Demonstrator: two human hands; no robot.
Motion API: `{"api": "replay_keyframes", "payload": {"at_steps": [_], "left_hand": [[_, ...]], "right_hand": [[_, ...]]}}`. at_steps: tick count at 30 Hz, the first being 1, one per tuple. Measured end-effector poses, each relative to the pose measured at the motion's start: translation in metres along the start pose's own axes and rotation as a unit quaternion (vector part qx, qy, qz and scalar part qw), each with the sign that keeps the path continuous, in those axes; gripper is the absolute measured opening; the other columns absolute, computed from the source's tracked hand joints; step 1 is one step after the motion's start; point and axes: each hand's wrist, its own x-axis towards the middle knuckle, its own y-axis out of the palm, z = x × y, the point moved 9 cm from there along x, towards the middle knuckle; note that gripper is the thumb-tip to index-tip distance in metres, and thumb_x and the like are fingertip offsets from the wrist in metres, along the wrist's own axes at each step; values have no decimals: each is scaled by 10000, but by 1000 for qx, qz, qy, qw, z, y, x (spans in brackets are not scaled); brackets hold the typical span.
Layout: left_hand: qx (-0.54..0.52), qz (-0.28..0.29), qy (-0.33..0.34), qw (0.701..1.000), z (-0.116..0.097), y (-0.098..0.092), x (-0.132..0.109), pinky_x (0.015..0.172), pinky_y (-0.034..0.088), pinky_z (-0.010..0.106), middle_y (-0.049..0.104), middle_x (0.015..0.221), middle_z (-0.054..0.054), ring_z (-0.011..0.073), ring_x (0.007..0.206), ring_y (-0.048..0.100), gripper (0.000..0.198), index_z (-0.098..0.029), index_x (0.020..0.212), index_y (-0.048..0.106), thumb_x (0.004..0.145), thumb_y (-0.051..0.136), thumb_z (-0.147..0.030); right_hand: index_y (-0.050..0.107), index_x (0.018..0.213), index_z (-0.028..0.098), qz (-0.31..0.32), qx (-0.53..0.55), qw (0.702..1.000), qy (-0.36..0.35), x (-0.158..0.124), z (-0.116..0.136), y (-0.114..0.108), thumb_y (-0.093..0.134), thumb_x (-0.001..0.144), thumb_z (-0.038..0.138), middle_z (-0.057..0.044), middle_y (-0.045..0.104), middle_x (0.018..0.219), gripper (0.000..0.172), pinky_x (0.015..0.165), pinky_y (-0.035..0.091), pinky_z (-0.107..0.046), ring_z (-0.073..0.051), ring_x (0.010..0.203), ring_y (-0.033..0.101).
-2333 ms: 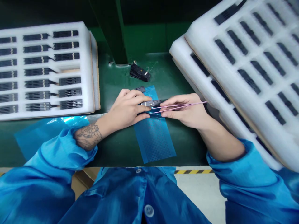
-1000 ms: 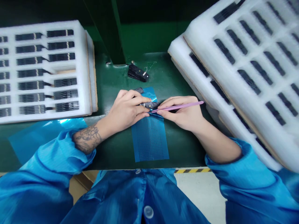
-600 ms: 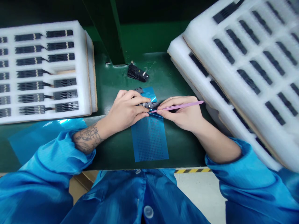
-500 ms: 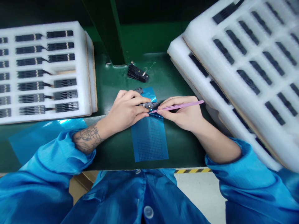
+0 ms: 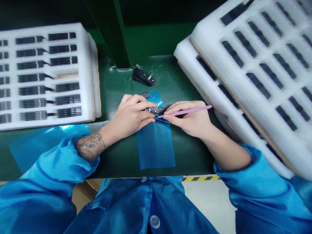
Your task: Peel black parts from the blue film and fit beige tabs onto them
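Left hand (image 5: 131,113) gripping black part (image 5: 157,110), right hand (image 5: 190,120) pinching pink tweezers (image 5: 187,111) over blue sheet (image 5: 157,146); work looks midway, black stack (image 5: 143,77) beyond hands untouched

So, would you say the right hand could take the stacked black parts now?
Probably not: the right hand holds pink tweezers, though nothing visible blocks its way to the stacked black parts.

The sheet (image 5: 156,146) lies on the bench (image 5: 195,156) between the left tray (image 5: 85,78) and the right trays (image 5: 207,35); the film (image 5: 36,144) lies before the left tray. Left hand (image 5: 134,112) and right hand (image 5: 186,117), the latter holding tweezers (image 5: 192,110), flank the part (image 5: 157,110) over the sheet. Behind, the pile (image 5: 143,77) sits beside the post (image 5: 112,39).
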Motion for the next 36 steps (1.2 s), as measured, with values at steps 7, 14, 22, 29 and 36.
{"api": "replay_keyframes", "payload": {"at_steps": [7, 14, 22, 29, 36], "left_hand": [[-4, 3, -3, 1000, 1, 0, 0, 877, 375, 432, 739, 1233, -10, 240, 1100, 600, 220, -289, 1027, 786, 967, 656, -457], [6, -8, 3, 1000, -1, -2, 0, 865, 375, 426, 738, 1232, -31, 229, 1084, 596, 208, -288, 1002, 786, 966, 657, -447], [-6, 14, -12, 1000, 1, 1, 0, 886, 381, 446, 740, 1232, 0, 248, 1099, 595, 215, -297, 1017, 793, 970, 649, -450], [-15, 17, -19, 1000, 2, 1, 1, 887, 380, 445, 739, 1237, -1, 246, 1103, 596, 199, -296, 1003, 795, 968, 656, -434], [-5, 6, -9, 1000, -1, -1, 1, 891, 382, 435, 741, 1230, 0, 243, 1099, 590, 227, -281, 1001, 790, 978, 635, -445]], "right_hand": [[809, 802, 208, -15, 0, 1000, 14, 0, -2, -3, 876, 745, 271, -43, 799, 805, 109, 634, 594, -280, -170, 687, 734], [817, 830, 207, -4, -15, 1000, 4, 1, 0, 1, 864, 762, 282, -49, 807, 842, 112, 694, 617, -299, -177, 722, 749], [818, 816, 218, -2, -15, 1000, 11, 1, -1, 1, 857, 767, 304, -46, 804, 833, 106, 700, 623, -316, -178, 708, 738], [817, 820, 217, -2, -18, 1000, 13, 1, -1, 1, 859, 767, 312, -48, 804, 841, 116, 699, 613, -309, -180, 719, 739], [816, 825, 212, -1, -11, 1000, 8, 0, -2, 1, 856, 770, 303, -49, 803, 837, 114, 697, 610, -309, -178, 719, 739]]}}
